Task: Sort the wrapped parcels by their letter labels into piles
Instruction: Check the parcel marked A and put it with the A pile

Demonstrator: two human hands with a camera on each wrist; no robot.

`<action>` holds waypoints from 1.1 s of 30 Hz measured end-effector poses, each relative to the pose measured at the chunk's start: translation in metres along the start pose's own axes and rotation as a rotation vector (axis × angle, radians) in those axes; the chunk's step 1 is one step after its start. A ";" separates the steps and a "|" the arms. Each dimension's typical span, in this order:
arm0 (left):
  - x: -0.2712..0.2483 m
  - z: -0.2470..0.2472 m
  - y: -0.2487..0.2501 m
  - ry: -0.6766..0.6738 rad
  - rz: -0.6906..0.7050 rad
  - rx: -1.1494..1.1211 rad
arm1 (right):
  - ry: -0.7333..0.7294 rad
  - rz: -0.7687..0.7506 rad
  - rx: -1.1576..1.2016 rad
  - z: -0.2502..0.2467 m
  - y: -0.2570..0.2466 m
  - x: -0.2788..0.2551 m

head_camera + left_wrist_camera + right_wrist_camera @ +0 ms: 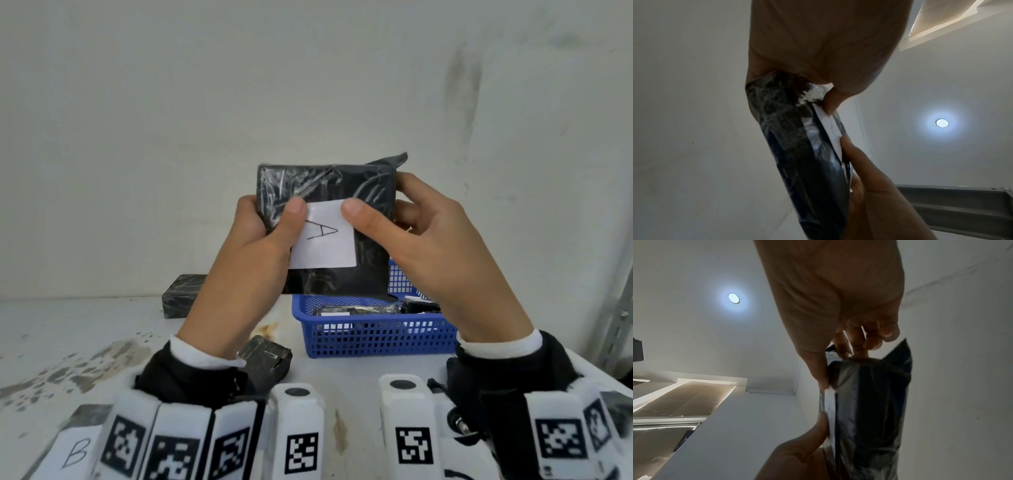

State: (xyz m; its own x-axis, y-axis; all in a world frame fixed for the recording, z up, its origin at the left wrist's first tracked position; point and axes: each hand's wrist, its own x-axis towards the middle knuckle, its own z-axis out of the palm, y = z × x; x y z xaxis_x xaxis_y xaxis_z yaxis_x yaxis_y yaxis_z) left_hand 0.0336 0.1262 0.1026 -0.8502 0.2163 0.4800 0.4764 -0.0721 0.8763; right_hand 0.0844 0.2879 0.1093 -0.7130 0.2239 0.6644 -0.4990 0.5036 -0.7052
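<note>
A black plastic-wrapped parcel (342,192) with a white label (329,246) marked "A" is held upright in front of me, above the table. My left hand (263,233) grips its left side, thumb on the label's top left corner. My right hand (404,219) grips the right side, thumb on the label's top right corner. From below, the left wrist view shows the parcel's edge (797,146), and the right wrist view shows it too (869,402). A parcel labelled "B" (73,448) lies at the near left.
A blue mesh basket (376,332) with several wrapped parcels stands on the white table (68,342) right of centre. One black parcel (181,294) lies at the back left by the wall. Another (267,356) lies near my left wrist.
</note>
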 end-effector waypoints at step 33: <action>0.048 -0.073 -0.042 -0.021 -0.240 0.009 | -0.036 0.225 -0.077 0.048 0.048 0.000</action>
State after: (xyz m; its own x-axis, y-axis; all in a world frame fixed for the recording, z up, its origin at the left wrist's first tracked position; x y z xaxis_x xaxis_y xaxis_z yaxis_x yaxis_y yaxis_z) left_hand -0.0439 0.0682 0.0921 -0.9345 0.2464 0.2570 0.2632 -0.0079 0.9647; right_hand 0.0365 0.2721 0.0639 -0.8199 0.3088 0.4821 -0.2872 0.5066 -0.8129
